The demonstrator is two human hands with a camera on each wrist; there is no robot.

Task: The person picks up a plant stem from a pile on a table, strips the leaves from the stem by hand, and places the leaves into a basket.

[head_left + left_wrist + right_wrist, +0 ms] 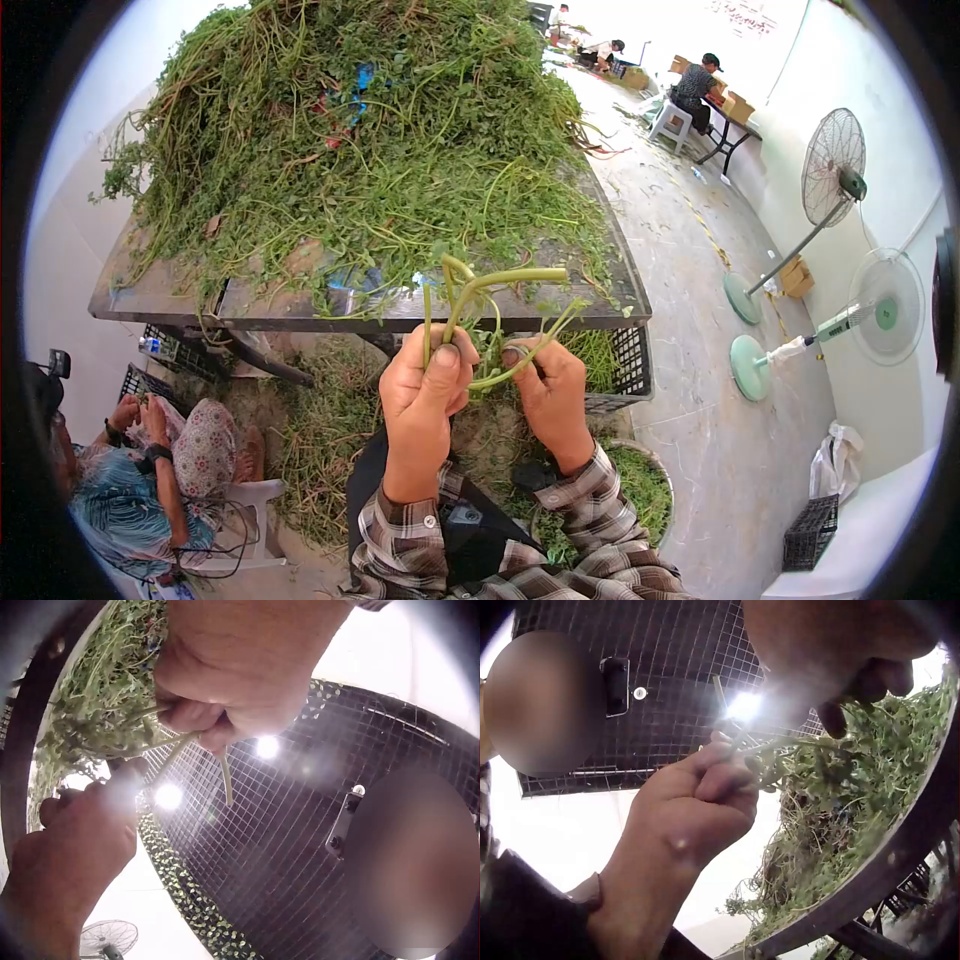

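Observation:
In the head view my left hand (425, 390) grips a few thick green plant stems (515, 276) between thumb and curled fingers. Their bent tops stand up above the fist. To its right, my right hand (557, 395) pinches a thinner green stem (492, 381) between thumb and forefinger, and this stem curves across to the left hand. Both hands are just in front of the table edge. The left wrist view shows the stem ends (227, 780) hanging out below the left fingers. From the right wrist, the right fingers are dark against the bright light.
A large heap of leafy stems (380, 120) covers the table (400, 312). Below are a black crate (632, 365), a round tub of greens (645, 490) and plant litter (330, 450). Another person (150, 480) sits at left; standing fans (832, 165) are at right.

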